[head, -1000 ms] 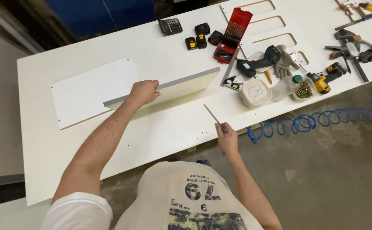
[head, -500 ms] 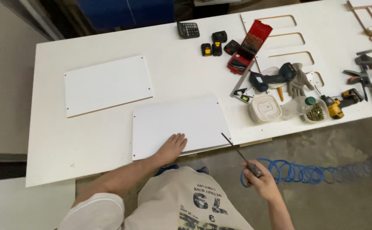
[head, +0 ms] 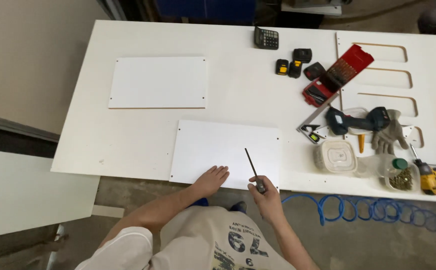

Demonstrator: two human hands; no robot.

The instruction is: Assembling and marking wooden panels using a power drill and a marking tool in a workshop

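Two hands work at the tabletop point(head: 128, 145) edge: the left hand point(head: 212, 179) lies open on a white panel point(head: 225, 150) overhanging the near rim, the right hand's point(head: 267, 197) grip is closed on a thin rod tool point(head: 252, 167); downward pressure could tip the panel

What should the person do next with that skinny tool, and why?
Probably lower the thin tool in the right hand toward a hole near the edge of the near white panel. The left hand lies flat on the panel, and the tool's tip hovers over it.
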